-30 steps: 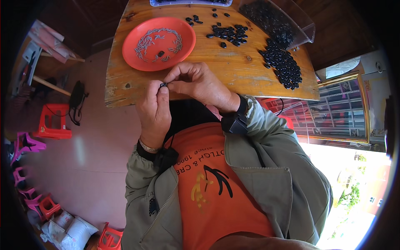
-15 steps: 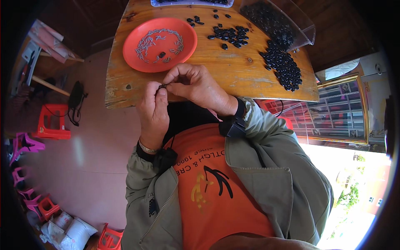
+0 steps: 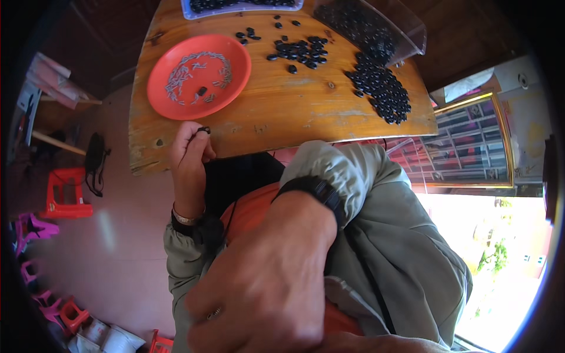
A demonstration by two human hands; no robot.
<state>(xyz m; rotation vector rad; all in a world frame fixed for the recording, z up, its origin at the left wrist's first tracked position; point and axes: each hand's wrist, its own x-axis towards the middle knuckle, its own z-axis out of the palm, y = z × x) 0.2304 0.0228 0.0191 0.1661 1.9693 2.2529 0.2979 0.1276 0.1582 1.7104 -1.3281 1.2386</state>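
Near the table's front edge, my left hand (image 3: 190, 150) pinches a small black plastic part (image 3: 204, 130) between thumb and finger. My right hand (image 3: 259, 276) is up close to the camera, with its back showing and a ring on one finger; blur and the angle hide its fingertips. Just beyond my left hand sits an orange-red plate (image 3: 158, 88). It carries many short grey pins (image 3: 223, 73) and one small black piece (image 3: 202, 91).
Loose black pieces (image 3: 300, 54) lie scattered mid-table, and a larger heap (image 3: 385, 94) spills from a tipped clear plastic box (image 3: 409, 41) at the right. A translucent tray (image 3: 285, 8) of black pieces is at the far edge. Red stools (image 3: 67, 191) stand on the floor at left.
My right hand has left the small black part and come back toward me, up close to the camera. My left hand keeps hold of the part. The view has shifted slightly.
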